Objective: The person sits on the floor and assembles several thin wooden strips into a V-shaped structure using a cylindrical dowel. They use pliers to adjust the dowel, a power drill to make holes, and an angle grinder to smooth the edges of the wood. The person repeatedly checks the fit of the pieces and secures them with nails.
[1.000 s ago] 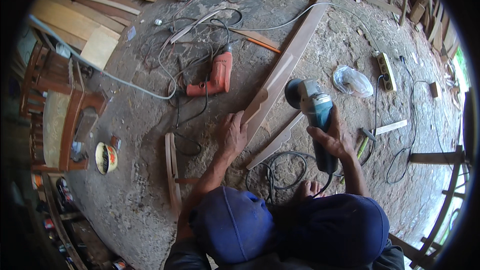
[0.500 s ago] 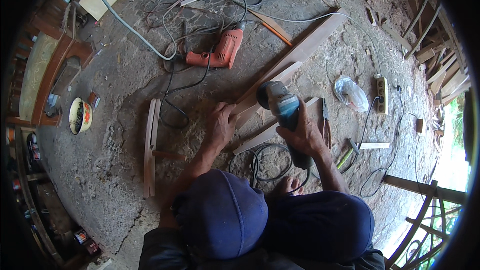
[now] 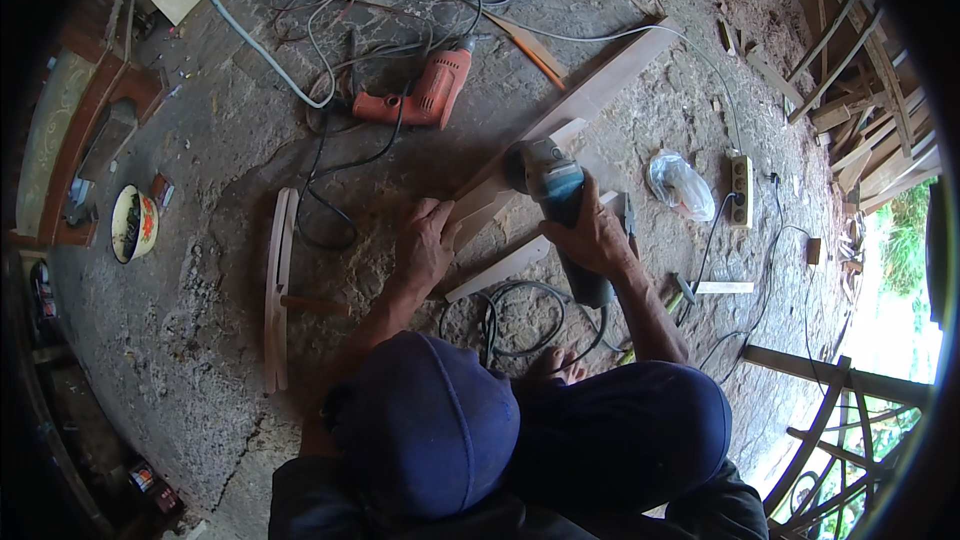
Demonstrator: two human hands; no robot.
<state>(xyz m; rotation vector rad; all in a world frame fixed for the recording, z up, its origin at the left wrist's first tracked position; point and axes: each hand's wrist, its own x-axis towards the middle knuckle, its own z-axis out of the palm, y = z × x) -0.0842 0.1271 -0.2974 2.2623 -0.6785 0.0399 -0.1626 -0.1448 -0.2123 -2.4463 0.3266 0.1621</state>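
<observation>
Rough concrete floor (image 3: 200, 240) fills my feed. My right grip (image 3: 595, 237) is wrapped around a grinder (image 3: 562, 196), its head at eleven o'clock from that grip, right at a wooden strip (image 3: 488, 192) on a long board (image 3: 612, 78). My left grip (image 3: 425, 248) touches the wood's seven-o'clock end, fingers bent; I cannot tell whether it clamps. Any lettering on the grinder is too small for me to read.

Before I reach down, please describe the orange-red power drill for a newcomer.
On the rough grey floor, find the long, flat wooden plank slanting from the bare left hand. Left of it lies the drill: pistol-shaped and thick-bodied, unlike the thin orange stick between them.
</observation>
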